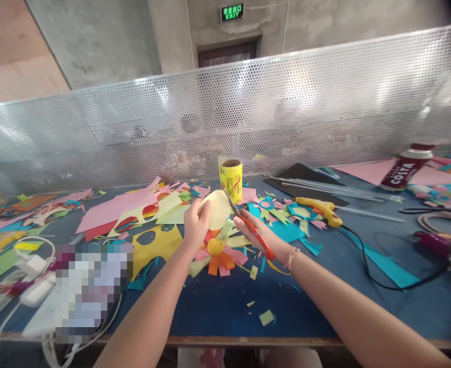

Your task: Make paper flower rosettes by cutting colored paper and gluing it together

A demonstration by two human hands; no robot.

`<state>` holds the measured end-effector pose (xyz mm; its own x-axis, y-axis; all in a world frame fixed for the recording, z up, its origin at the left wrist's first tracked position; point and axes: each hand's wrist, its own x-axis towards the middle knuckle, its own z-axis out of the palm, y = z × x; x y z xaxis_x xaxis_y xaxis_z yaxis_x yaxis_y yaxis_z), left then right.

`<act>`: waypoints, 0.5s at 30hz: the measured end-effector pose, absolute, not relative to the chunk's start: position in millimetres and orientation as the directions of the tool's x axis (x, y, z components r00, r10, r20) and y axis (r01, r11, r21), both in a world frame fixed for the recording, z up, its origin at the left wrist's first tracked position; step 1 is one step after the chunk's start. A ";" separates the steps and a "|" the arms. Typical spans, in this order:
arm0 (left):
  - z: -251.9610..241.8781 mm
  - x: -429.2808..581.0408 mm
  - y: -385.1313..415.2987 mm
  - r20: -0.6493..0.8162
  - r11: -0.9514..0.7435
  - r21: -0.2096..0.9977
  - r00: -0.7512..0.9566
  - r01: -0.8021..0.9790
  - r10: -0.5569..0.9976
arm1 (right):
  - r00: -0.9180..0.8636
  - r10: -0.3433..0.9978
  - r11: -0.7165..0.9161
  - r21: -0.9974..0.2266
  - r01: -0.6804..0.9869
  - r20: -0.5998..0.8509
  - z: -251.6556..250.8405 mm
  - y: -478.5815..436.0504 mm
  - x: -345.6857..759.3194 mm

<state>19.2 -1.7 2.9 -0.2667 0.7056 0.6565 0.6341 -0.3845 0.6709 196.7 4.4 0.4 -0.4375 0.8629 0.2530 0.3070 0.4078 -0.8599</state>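
A rounded piece of pale yellow paper (218, 208) is pinched in my left hand (196, 221), between thumb and fingers. Red-handled scissors (256, 236) are in my right hand (263, 232), their blades pointing up and left at the paper's right edge. Whether the blades bite into the paper I cannot tell. Below both hands lies a paper flower (215, 246) with a yellow centre and orange, pink and pale green petals. Just behind the paper stands a yellow cardboard tube (231, 181).
Yellow paper with cut-out holes (158, 245) and pink sheets (123, 207) lie left. On the right are a yellow glue gun (321, 209) with a black cord, clear glue sticks (344, 189) and a COSTA bottle (407, 166). A perforated metal screen (141, 128) closes off the table's back.
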 end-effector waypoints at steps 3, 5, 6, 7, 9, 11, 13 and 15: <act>2.0 19.3 -1.6 0.640 -0.382 0.687 -0.265 0.619 0.721 | -0.441 0.863 0.405 -0.860 0.311 0.247 -0.7 5.5 196.8; 1.6 18.8 -1.2 0.634 -0.378 0.691 -0.264 0.616 0.727 | -0.438 0.862 0.415 -0.851 0.321 0.255 -1.7 7.1 197.1; 1.7 18.4 -1.0 0.632 -0.376 0.692 -0.265 0.616 0.729 | -0.434 0.862 0.421 -0.845 0.329 0.261 -2.1 8.1 197.3; 1.9 17.9 -0.8 0.630 -0.373 0.693 -0.266 0.617 0.730 | -0.429 0.863 0.428 -0.837 0.341 0.267 -2.4 9.1 197.5; 2.9 16.5 -0.4 0.623 -0.370 0.696 -0.263 0.615 0.737 | -0.423 0.863 0.443 -0.814 0.374 0.276 -2.3 10.9 198.1; 4.0 14.7 0.3 0.613 -0.373 0.703 -0.250 0.606 0.749 | -0.427 0.860 0.458 -0.789 0.410 0.277 -1.3 12.4 198.9; 4.9 12.4 1.4 0.600 -0.380 0.712 -0.231 0.591 0.766 | -0.435 0.855 0.476 -0.763 0.438 0.284 0.1 13.6 200.1; 5.1 10.1 3.0 0.593 -0.386 0.718 -0.220 0.579 0.774 | -0.443 0.846 0.496 -0.741 0.452 0.297 0.8 14.8 201.5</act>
